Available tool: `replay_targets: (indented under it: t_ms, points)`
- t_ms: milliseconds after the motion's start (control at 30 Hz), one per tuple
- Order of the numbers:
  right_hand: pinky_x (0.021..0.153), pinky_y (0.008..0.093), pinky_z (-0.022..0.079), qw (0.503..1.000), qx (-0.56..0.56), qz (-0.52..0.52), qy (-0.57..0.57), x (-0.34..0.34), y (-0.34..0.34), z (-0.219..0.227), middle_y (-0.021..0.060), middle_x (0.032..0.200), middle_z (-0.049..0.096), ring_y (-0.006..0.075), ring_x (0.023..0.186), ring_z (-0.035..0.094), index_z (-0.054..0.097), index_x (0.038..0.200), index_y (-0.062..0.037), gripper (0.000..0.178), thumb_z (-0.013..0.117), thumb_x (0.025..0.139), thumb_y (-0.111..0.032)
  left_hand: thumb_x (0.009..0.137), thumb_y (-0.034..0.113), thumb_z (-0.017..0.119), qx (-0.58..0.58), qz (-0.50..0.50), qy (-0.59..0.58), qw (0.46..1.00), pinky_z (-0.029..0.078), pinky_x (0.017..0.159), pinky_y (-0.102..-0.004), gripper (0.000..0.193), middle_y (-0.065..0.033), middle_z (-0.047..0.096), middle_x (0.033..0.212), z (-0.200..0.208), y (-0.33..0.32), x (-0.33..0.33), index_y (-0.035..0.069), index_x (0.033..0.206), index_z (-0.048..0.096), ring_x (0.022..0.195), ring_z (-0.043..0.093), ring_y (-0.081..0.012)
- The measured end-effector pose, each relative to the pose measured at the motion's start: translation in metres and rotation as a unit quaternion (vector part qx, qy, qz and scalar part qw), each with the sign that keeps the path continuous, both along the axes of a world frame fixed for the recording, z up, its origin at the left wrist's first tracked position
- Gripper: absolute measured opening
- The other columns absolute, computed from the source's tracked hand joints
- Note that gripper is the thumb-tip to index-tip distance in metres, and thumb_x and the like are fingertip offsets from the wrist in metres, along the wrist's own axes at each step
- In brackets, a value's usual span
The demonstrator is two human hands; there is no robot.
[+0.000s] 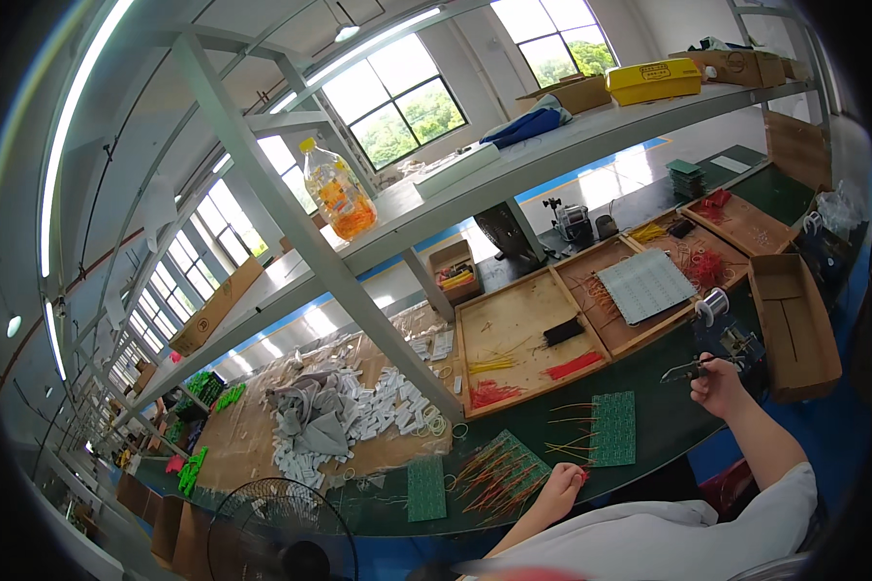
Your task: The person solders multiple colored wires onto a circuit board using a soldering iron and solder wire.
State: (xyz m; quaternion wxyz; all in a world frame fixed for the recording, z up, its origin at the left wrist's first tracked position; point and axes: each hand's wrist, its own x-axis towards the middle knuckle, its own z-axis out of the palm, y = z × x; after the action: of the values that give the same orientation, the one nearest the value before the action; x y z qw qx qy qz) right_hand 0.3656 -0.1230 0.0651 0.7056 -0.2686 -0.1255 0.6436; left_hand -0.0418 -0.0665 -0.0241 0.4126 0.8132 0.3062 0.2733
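Observation:
My left hand (557,494) is closed at the bench's near edge, with a bit of red wire (583,473) showing at its fingertips. Just left of it lies a green circuit board (513,463) with many red and tan wires across it. Beyond the hand is another green board (614,429), with several wires sticking out to its left. To the right, my raised right hand (717,387) has its fingers closed around a thin dark metal tool (683,372), whose exact kind I cannot make out. That hand is in front of a small machine (736,341) with a solder spool (714,303).
Wooden trays (513,339) hold red, yellow and black wires; a pale board panel (646,287) lies across one. An open cardboard box (794,324) stands right. Further left are a green board (426,489), white parts (388,407), a grey cloth (315,412) and a fan (281,533). A shelf (436,208) runs overhead.

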Motion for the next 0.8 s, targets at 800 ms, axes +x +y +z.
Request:
replay_targets:
  t_ms: [800]
  points:
    - [0.059, 0.0284, 0.043, 0.993, 0.081, -0.005, -0.083, -0.084, 0.008, -0.081, 0.0017, 0.083, 0.064, 0.0131, 0.07, 0.057, 0.051, 0.089, -0.0101, 0.015, 0.065, 0.084, -0.006, 0.07, 0.034, 0.085, 0.27, 0.148, 0.086, 0.947, 0.046, 0.055, -0.0358, 0.037, -0.0067, 0.063, 0.071, 0.198, -0.058, -0.027, 0.01, 0.092, 0.067, 0.065, 0.064, -0.0267]
